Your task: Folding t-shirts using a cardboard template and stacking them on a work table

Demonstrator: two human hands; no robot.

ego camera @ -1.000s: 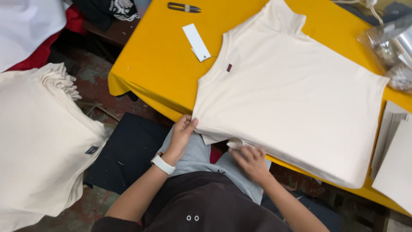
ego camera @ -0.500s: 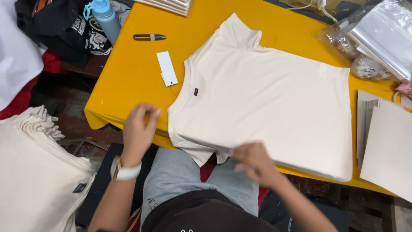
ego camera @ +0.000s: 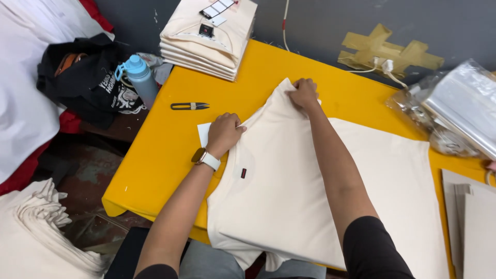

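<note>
Cream shirt (ego camera: 330, 191) lay flat on our yellow desk (ego camera: 155, 155); our left hand (ego camera: 225, 133) and right hand (ego camera: 304, 94) pinched its shoulders, mid-fold, needing an even pull.

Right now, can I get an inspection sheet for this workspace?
Surface: yellow table, covered.
Job's things: cream T-shirt lying flat; small dark label on it.
Clutter: thread snips, white card, folded shirt stack, plastic bags, cardboard sheets.
Hands: left hand and right hand grip the shirt's top edge.
Cables: white cable taped to the wall.
Surroundings: blue bottle, black bag, shirt pile.
</note>
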